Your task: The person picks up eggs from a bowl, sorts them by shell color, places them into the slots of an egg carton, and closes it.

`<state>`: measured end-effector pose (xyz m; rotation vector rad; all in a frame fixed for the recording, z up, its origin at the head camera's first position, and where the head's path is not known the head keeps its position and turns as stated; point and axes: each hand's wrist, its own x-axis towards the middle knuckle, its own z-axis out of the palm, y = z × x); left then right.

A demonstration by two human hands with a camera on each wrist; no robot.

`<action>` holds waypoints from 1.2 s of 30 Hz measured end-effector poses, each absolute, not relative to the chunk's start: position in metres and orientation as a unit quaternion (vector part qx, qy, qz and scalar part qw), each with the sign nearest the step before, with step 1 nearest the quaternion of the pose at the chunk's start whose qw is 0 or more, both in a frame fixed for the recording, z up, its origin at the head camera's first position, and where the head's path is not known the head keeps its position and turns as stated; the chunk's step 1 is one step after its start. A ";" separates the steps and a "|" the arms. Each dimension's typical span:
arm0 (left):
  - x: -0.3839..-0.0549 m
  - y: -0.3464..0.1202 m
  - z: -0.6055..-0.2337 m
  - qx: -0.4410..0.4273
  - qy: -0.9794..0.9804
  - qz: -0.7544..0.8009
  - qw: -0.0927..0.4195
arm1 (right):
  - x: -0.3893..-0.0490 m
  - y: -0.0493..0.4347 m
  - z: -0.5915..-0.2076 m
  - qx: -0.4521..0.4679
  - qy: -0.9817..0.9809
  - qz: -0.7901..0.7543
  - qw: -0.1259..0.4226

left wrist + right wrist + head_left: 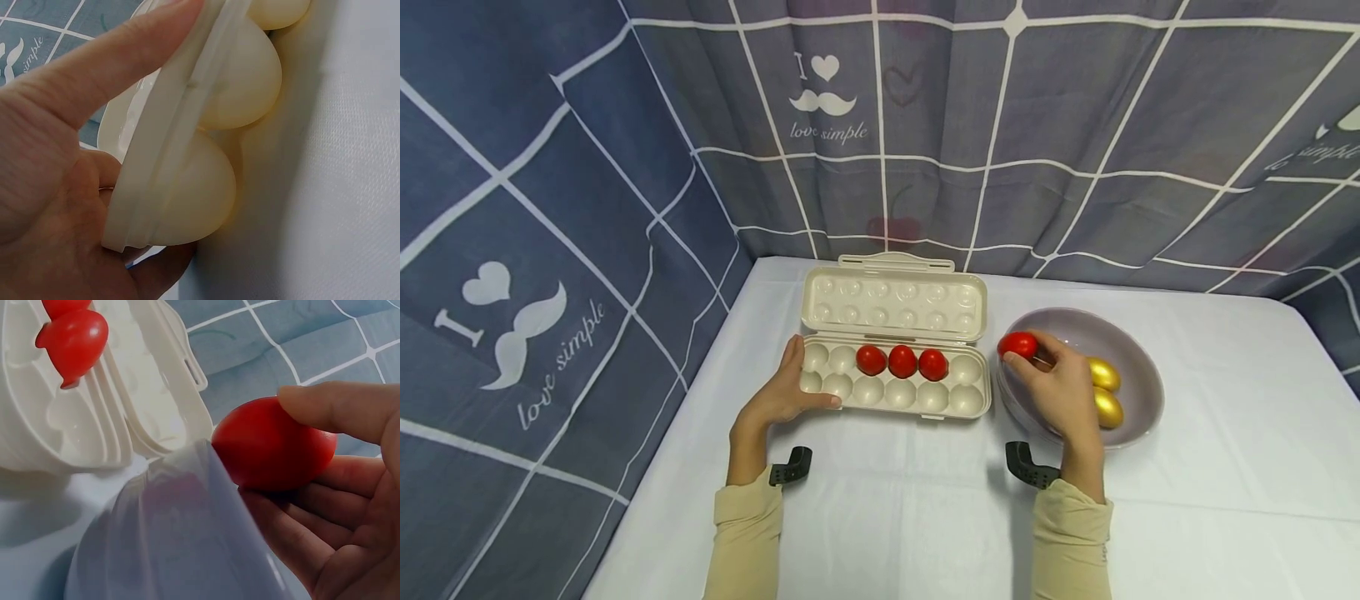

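Right grip (1058, 387) pinches a red egg (1017, 344); lift it clear of the bowl (1142, 387) beneath while the left grip (778, 396), spread wide, steadies the egg carton (901, 392) beside it.

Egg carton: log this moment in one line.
left hand: grips egg carton by left end; right hand: pinches red egg by bowl; carton: open, three red eggs in far row; bowl: two gold eggs visible
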<state>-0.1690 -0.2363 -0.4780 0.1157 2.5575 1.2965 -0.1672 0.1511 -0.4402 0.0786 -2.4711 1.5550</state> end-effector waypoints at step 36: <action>-0.169 -0.236 -0.478 0.040 0.885 0.444 0.136 | -0.171 0.098 -0.440 0.048 -0.857 0.493 0.142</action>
